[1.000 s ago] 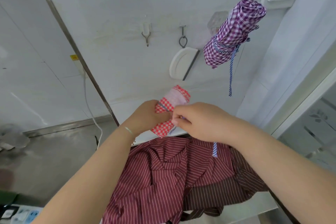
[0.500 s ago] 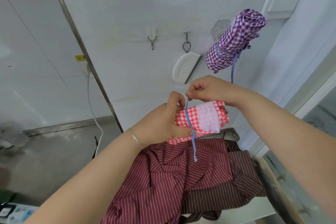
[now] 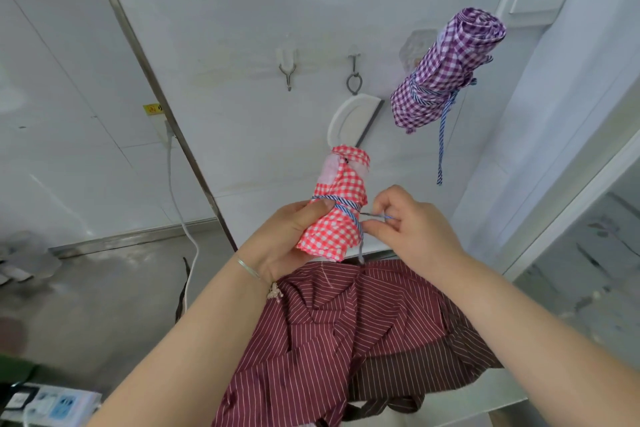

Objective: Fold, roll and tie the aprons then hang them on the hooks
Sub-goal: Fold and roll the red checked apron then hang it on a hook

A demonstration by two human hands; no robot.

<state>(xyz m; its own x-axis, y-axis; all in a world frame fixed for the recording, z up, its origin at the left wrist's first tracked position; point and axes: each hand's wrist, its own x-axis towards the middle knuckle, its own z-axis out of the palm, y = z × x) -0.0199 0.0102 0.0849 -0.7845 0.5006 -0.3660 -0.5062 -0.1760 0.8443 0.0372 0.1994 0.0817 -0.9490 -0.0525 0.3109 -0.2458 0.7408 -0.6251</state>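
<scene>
Left hand [image 3: 284,239] wraps the red checked roll [image 3: 334,208] mid-frame; right hand [image 3: 412,229] pinches the striped tie [image 3: 341,206]; slacken that grip and the wrap may unwind.

Hardly any writing can be read. A small yellow sticker [image 3: 152,109] sits on the far wall at left, just above a white plug; it carries a red mark and a dark character, too small to make out. At the near left corner lie printed packets [image 3: 57,406] with blue and white panels, their print blurred beyond reading. No brand, number or label shows on any of the cloth.
</scene>
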